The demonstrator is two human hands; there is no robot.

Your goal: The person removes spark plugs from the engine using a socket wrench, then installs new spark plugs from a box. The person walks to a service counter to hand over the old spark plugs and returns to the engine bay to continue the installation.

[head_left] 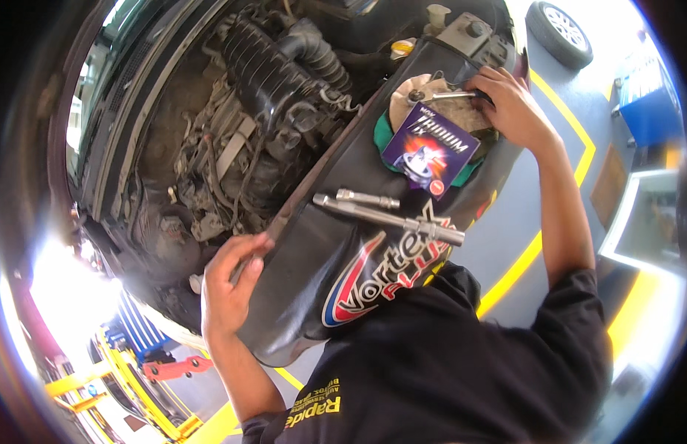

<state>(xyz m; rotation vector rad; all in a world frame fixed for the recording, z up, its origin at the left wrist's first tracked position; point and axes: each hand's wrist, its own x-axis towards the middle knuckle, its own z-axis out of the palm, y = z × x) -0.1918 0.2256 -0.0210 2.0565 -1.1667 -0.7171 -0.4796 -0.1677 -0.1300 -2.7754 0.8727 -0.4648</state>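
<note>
My right hand [510, 107] is closed round the dark handle of a tool with a slim silver shaft [453, 95]; its exact kind is unclear. Beneath the tool lies a brown cloth or pad [462, 115] on a round green-edged holder [382, 133]. A purple spark plug box [432, 148] leans there. My left hand [231, 285] rests at the engine bay's edge, thumb and fingers apart, with nothing visible in it. Between my hands, a long metal extension bar [388, 216] and a shorter metal extension piece [368, 199] lie on the black fender cover [299, 277].
The open engine bay holds a ribbed black intake [258, 66], a corrugated air hose [325, 59] and several cables. A yellow cap [402, 49] sits near the fender. A wheel [561, 33], a blue cabinet [648, 100] and a yellow lift frame [125, 377] stand around the car.
</note>
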